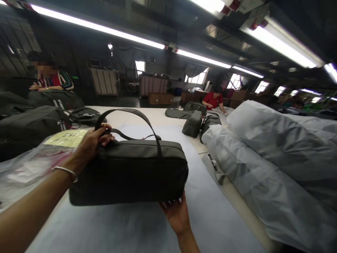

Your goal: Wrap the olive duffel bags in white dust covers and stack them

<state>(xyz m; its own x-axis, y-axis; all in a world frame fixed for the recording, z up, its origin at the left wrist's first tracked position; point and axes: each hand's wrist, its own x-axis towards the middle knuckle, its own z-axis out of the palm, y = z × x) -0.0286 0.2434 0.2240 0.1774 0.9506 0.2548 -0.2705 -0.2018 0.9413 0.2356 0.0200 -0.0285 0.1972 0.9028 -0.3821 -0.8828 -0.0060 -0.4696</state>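
Open room lies right of the bag (131, 172); wrapped bundles (265, 168) block farther right.

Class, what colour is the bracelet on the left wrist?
Silvery; the bracelet shows best in the head view.

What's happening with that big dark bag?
A person is holding the dark bag over a table covered with a pale sheet. The left hand grips it near the base of a strap, and the right hand supports its bottom corner. The strap arches above the bag. More dark bags sit farther back, and large wrapped bundles lie to the right. Another person in red is beyond the table.
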